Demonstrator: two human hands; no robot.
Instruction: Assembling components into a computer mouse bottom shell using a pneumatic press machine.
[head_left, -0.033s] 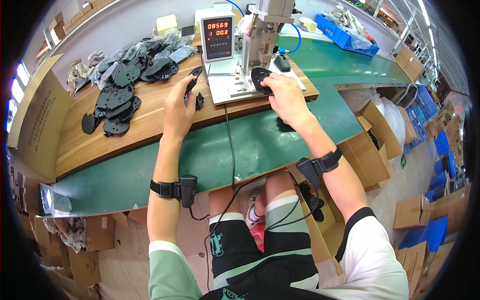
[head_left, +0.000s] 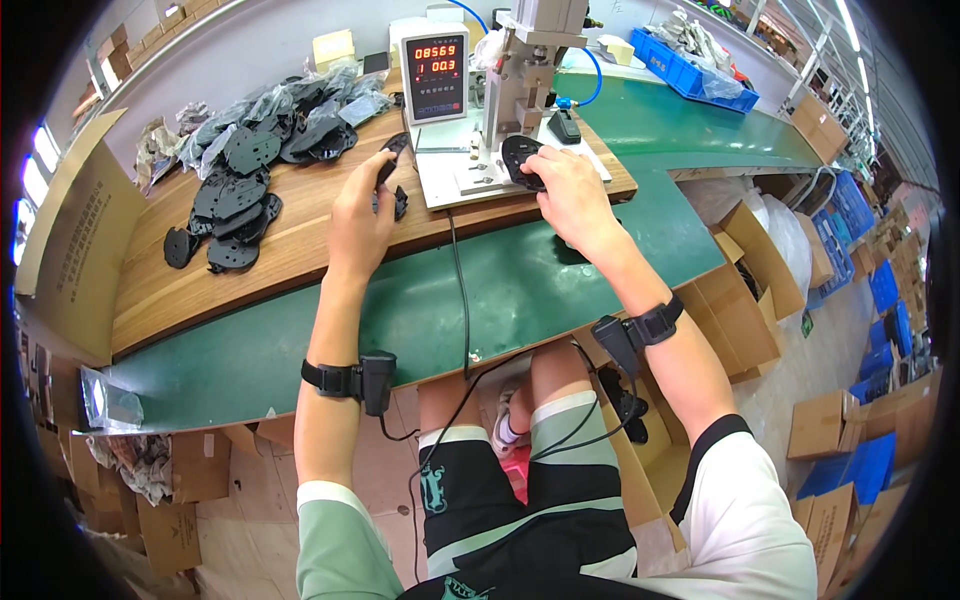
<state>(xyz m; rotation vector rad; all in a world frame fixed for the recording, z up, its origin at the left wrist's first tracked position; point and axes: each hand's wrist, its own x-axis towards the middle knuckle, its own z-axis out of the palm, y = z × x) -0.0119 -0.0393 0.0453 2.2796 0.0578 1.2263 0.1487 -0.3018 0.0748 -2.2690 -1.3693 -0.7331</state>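
Note:
My left hand point(head_left: 360, 215) is above the front of the wooden board, its thumb and fingers closed on a flat black plastic part point(head_left: 395, 148) tilted on edge. Just past the thumb, another black piece point(head_left: 401, 204) shows partly behind the hand. My right hand point(head_left: 575, 190) grips the near right edge of a rounded black plastic plate point(head_left: 517, 153), at the foot of an upright metal press point(head_left: 522, 85). The plate lies over the press's pale base point(head_left: 440, 188); my fingers cover its right side. Left of the press stands a white box with a red digital display point(head_left: 437, 75).
Black plastic plates point(head_left: 235, 200) and grey plastic wrapping are heaped on the wooden board point(head_left: 290, 225) at left, by a tall carton flap point(head_left: 85, 235). A cable point(head_left: 460, 280) hangs over the green table. A blue crate point(head_left: 690, 70) stands far right; open cartons point(head_left: 755, 270) sit below.
My left hand has shifted very slightly to the right with the black plastic part. My right hand and the plate at the press look unmoved.

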